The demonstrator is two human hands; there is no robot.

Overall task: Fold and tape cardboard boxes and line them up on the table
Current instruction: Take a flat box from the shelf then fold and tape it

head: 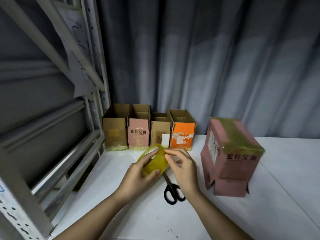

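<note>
Tape roll [153,161] between both hands

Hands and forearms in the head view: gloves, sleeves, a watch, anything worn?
Nothing worn shows. The left hand and right hand are bare, without gloves, rings or a watch in sight. Both forearms are uncovered to the bottom edge of the picture; no sleeve, cuff or marking appears.

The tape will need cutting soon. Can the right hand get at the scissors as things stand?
Probably yes: the scissors lie flat on the table just under the right hand, uncovered. It first must let go of the tape roll.
</note>
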